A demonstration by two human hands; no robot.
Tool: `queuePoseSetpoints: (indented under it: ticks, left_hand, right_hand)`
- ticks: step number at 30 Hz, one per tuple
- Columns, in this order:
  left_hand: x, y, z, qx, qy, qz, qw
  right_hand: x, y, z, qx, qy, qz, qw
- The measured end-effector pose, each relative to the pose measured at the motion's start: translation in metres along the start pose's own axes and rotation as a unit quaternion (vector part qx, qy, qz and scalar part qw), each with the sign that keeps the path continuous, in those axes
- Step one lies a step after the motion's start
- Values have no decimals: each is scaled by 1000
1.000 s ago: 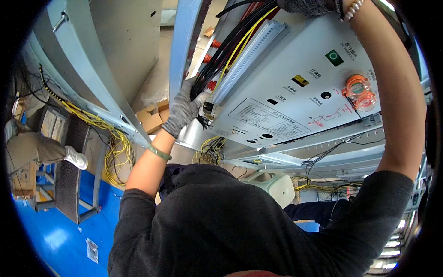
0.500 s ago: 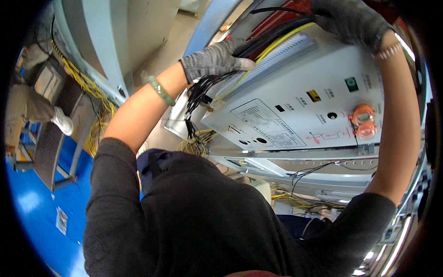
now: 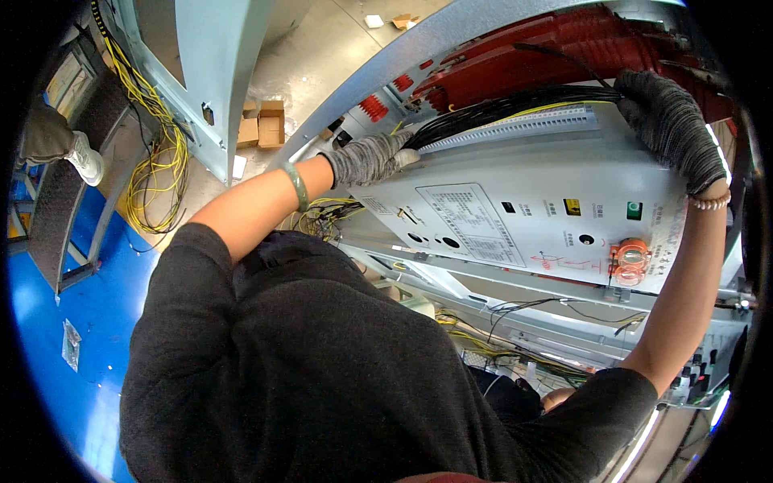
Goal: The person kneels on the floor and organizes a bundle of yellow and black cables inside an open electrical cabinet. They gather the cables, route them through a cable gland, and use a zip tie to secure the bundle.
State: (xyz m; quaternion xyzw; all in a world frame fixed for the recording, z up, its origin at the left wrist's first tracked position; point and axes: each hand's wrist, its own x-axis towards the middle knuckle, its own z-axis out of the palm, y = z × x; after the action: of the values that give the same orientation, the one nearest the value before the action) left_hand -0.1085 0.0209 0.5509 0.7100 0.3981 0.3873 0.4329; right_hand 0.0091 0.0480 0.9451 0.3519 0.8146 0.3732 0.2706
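A long bundle of black wires [image 3: 507, 106], with a yellow wire in it, runs along the upper edge of a light grey control panel [image 3: 386, 193]. My left hand [image 3: 369, 159], in a grey knit glove, is closed at the bundle's left end, thumb on the near side and fingers partly hidden behind. My right hand [image 3: 672, 129], gloved alike, closes round the bundle's right end near the panel's upper right corner. Beneath the wires lies a pale slotted wiring duct [image 3: 523, 129]. One loose black wire [image 3: 564, 56] sticks up near my right hand.
Dark red equipment [image 3: 515, 60] stands behind the panel. An orange-ringed switch [image 3: 630, 259] juts from the panel's face. Yellow and black cables [image 3: 157, 177] hang at the left near a step platform [image 3: 84, 193] and a person's shoe [image 3: 84, 158]. An open cardboard box [image 3: 270, 125] lies beyond.
The view has shifted. My left hand has slid down to the duct's left end, and the bundle now lies closer along the duct. The wire ends that hung below that hand are out of sight.
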Motion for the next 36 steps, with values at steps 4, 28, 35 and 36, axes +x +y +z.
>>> queuePoseSetpoints:
  ticks: [4,28,35,36]
  left_hand:
    - [7,11,-3,6,-32,-18,999]
    - [-50,-57,3,-185,-126,-30,974]
    - [-49,-60,14,-220,-64,-51,972]
    - [-45,-60,13,-176,-79,-74,978]
  right_hand:
    - [-1,1,-3,10,-7,-14,1000]
    - [5,-7,-10,45,-13,-39,998]
    - [1,-7,-11,40,-27,-30,998]
    - [3,-7,-11,40,-27,-33,998]
